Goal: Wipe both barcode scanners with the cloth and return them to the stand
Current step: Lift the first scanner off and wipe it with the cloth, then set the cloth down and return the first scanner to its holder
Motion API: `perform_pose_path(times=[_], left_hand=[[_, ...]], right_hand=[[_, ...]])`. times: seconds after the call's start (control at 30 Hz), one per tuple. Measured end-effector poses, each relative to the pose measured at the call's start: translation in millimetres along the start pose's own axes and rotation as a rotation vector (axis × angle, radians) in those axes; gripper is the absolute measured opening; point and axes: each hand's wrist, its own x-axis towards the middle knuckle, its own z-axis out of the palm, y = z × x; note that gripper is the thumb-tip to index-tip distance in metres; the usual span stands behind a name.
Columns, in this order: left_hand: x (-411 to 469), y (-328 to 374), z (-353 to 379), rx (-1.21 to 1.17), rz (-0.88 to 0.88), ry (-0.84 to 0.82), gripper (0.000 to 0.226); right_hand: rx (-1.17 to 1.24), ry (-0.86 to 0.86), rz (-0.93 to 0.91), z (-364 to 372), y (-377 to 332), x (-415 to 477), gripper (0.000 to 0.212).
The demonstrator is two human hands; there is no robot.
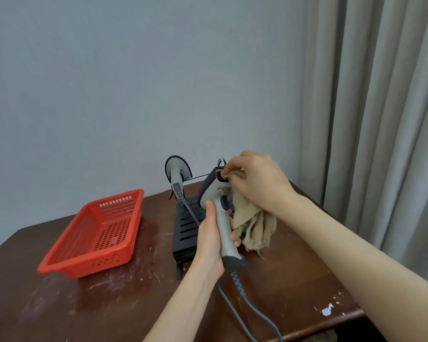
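My left hand (211, 239) grips the grey handle of a barcode scanner (216, 193), holding it upright above the black stand (185, 225). Its grey cable (247, 307) trails down toward the table's front edge. My right hand (256, 181) holds a beige cloth (253, 228) and presses a bunched part of it against the scanner's head; the rest of the cloth hangs loose below. A second grey scanner (177, 172) sits on the stand's wire holder at the back left, head up.
A red perforated plastic basket (94, 233) stands on the left of the dark wooden table (97, 299). A grey wall is behind, and a grey curtain (381, 119) hangs at the right. The table's front right corner (328, 311) has chipped paint.
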Motion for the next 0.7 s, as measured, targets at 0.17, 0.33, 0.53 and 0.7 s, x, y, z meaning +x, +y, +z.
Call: perform_pose_path(times=[0.17,0.33,0.53,0.7], left_hand=[[1,-1,-4,-0.036,-0.01,-0.013,0.057],[3,1,0,-0.004,-0.016,-0.017,0.057],[7,7,1,0.033,-0.025,0.034,0.053],[13,21,2,0.018,0.011,0.114,0.049]], right_hand=[[-0.083,0.059,0.122,-9,10,1,0.022],[-0.081,-0.034,0.085,-5,5,3,0.024],[0.068,0.017,0.106,-5,10,5,0.019],[-0.096,0.018,0.288,4,44,6,0.024]])
